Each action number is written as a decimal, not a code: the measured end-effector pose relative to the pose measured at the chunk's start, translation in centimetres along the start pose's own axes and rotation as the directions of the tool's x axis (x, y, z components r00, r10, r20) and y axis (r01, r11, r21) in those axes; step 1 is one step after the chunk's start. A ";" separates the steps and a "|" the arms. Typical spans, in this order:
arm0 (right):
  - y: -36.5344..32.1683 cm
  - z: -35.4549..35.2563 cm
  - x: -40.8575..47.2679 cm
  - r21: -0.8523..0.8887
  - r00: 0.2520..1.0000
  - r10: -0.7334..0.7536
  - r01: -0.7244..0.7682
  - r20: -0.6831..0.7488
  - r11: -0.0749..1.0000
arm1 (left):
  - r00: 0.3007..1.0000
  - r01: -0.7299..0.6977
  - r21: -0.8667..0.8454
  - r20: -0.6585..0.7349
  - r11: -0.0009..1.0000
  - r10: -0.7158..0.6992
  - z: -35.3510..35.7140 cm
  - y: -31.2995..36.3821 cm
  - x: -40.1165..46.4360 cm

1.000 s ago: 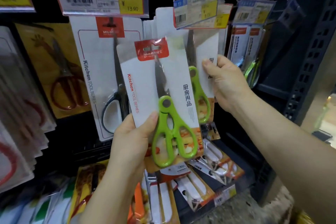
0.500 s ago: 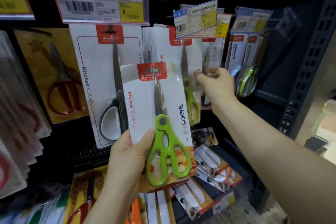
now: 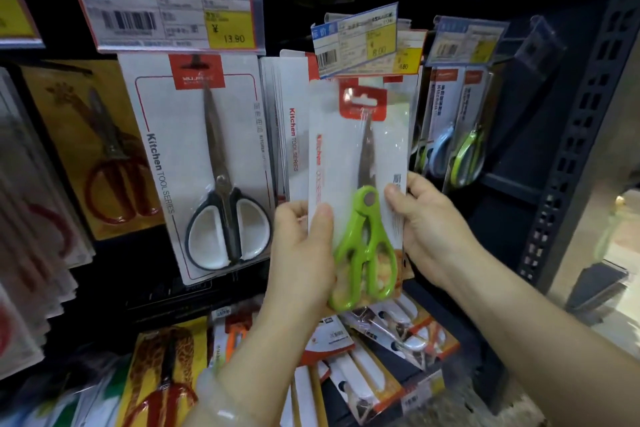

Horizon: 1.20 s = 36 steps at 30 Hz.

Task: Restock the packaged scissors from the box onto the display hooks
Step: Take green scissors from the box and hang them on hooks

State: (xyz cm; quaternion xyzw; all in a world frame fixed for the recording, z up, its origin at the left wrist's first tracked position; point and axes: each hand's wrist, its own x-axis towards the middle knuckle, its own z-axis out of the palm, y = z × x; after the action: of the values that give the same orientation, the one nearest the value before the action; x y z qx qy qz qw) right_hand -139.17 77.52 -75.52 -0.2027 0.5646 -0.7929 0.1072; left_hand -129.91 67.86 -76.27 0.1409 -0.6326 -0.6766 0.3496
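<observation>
Centre of frame: a carded pack (image 3: 360,163) of green-handled scissors held upright in front of the hanging stock. The left hand (image 3: 304,246) clamps its lower left edge, thumb across the front of the card; the right hand (image 3: 426,229) pinches the lower right edge, thumb on the face beside the pivot. The pack's red header with its hang slot (image 3: 362,101) lies just below the tilted price tag (image 3: 356,42), over a row of like packs (image 3: 287,121) hanging behind it. Left of centre hangs a black-handled pack (image 3: 211,163); at right, smaller blue and green scissors (image 3: 457,149).

Step in hand, as judged: hanging this pack on its hook. The hook tip is hidden behind the tag, so whether the slot is already threaded cannot be told. The next move calls for aligning the slot with the hook tip, keeping the card level, then pushing it back against the row. The box is out of view.
</observation>
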 end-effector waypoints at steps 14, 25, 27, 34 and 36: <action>-2.5 1.8 3.4 -0.165 0.987 -0.153 0.143 -0.051 0.976 | 0.963 -0.149 0.242 -0.182 0.959 0.196 1.1 1.8 2.9; -2.7 2.1 3.9 -0.181 0.967 -0.236 0.217 -0.091 0.959 | 0.955 -0.177 0.296 -0.178 0.939 0.236 1.5 1.7 3.6; -2.3 2.0 3.6 -0.159 0.974 -0.207 0.190 -0.094 0.969 | 0.954 -0.176 0.277 -0.187 0.945 0.233 1.1 1.4 3.3; -2.5 2.1 3.4 -0.196 0.969 -0.208 0.179 -0.137 0.964 | 0.963 -0.126 0.227 -0.207 0.966 0.174 1.3 1.4 3.7; -2.5 2.2 4.1 -0.265 0.960 -0.249 0.208 -0.131 0.942 | 0.975 -0.077 0.216 -0.189 0.973 0.119 1.5 1.4 4.5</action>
State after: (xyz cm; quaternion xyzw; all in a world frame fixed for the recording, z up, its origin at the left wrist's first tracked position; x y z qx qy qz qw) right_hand -141.72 74.89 -71.79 -0.2133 0.6388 -0.7369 -0.0585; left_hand -133.68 66.07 -73.56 0.2128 -0.6674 -0.5709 0.4282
